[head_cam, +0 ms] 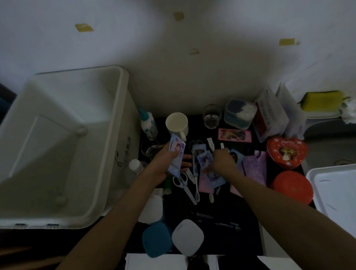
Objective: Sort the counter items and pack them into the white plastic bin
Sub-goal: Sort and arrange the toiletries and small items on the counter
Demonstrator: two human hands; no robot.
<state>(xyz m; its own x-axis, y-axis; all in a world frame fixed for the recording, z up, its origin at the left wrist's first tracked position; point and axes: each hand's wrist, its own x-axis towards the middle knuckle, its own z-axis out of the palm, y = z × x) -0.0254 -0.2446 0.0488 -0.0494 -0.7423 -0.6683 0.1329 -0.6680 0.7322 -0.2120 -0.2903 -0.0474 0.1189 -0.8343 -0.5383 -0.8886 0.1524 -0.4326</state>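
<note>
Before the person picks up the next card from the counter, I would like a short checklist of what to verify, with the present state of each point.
1. Left hand has a firm grip on the stack of blue picture cards: ok, fingers curl round it.
2. Right hand is on the loose cards on the black counter: ok, though whether it already pinches one, cannot tell.
3. Large white plastic bin is open, with room: ok, nothing shows inside it.
4. White-handled scissors are clear of the hands: not ok, they lie just below the left hand.
5. White ceramic mug stands upright behind the cards: ok.
</note>
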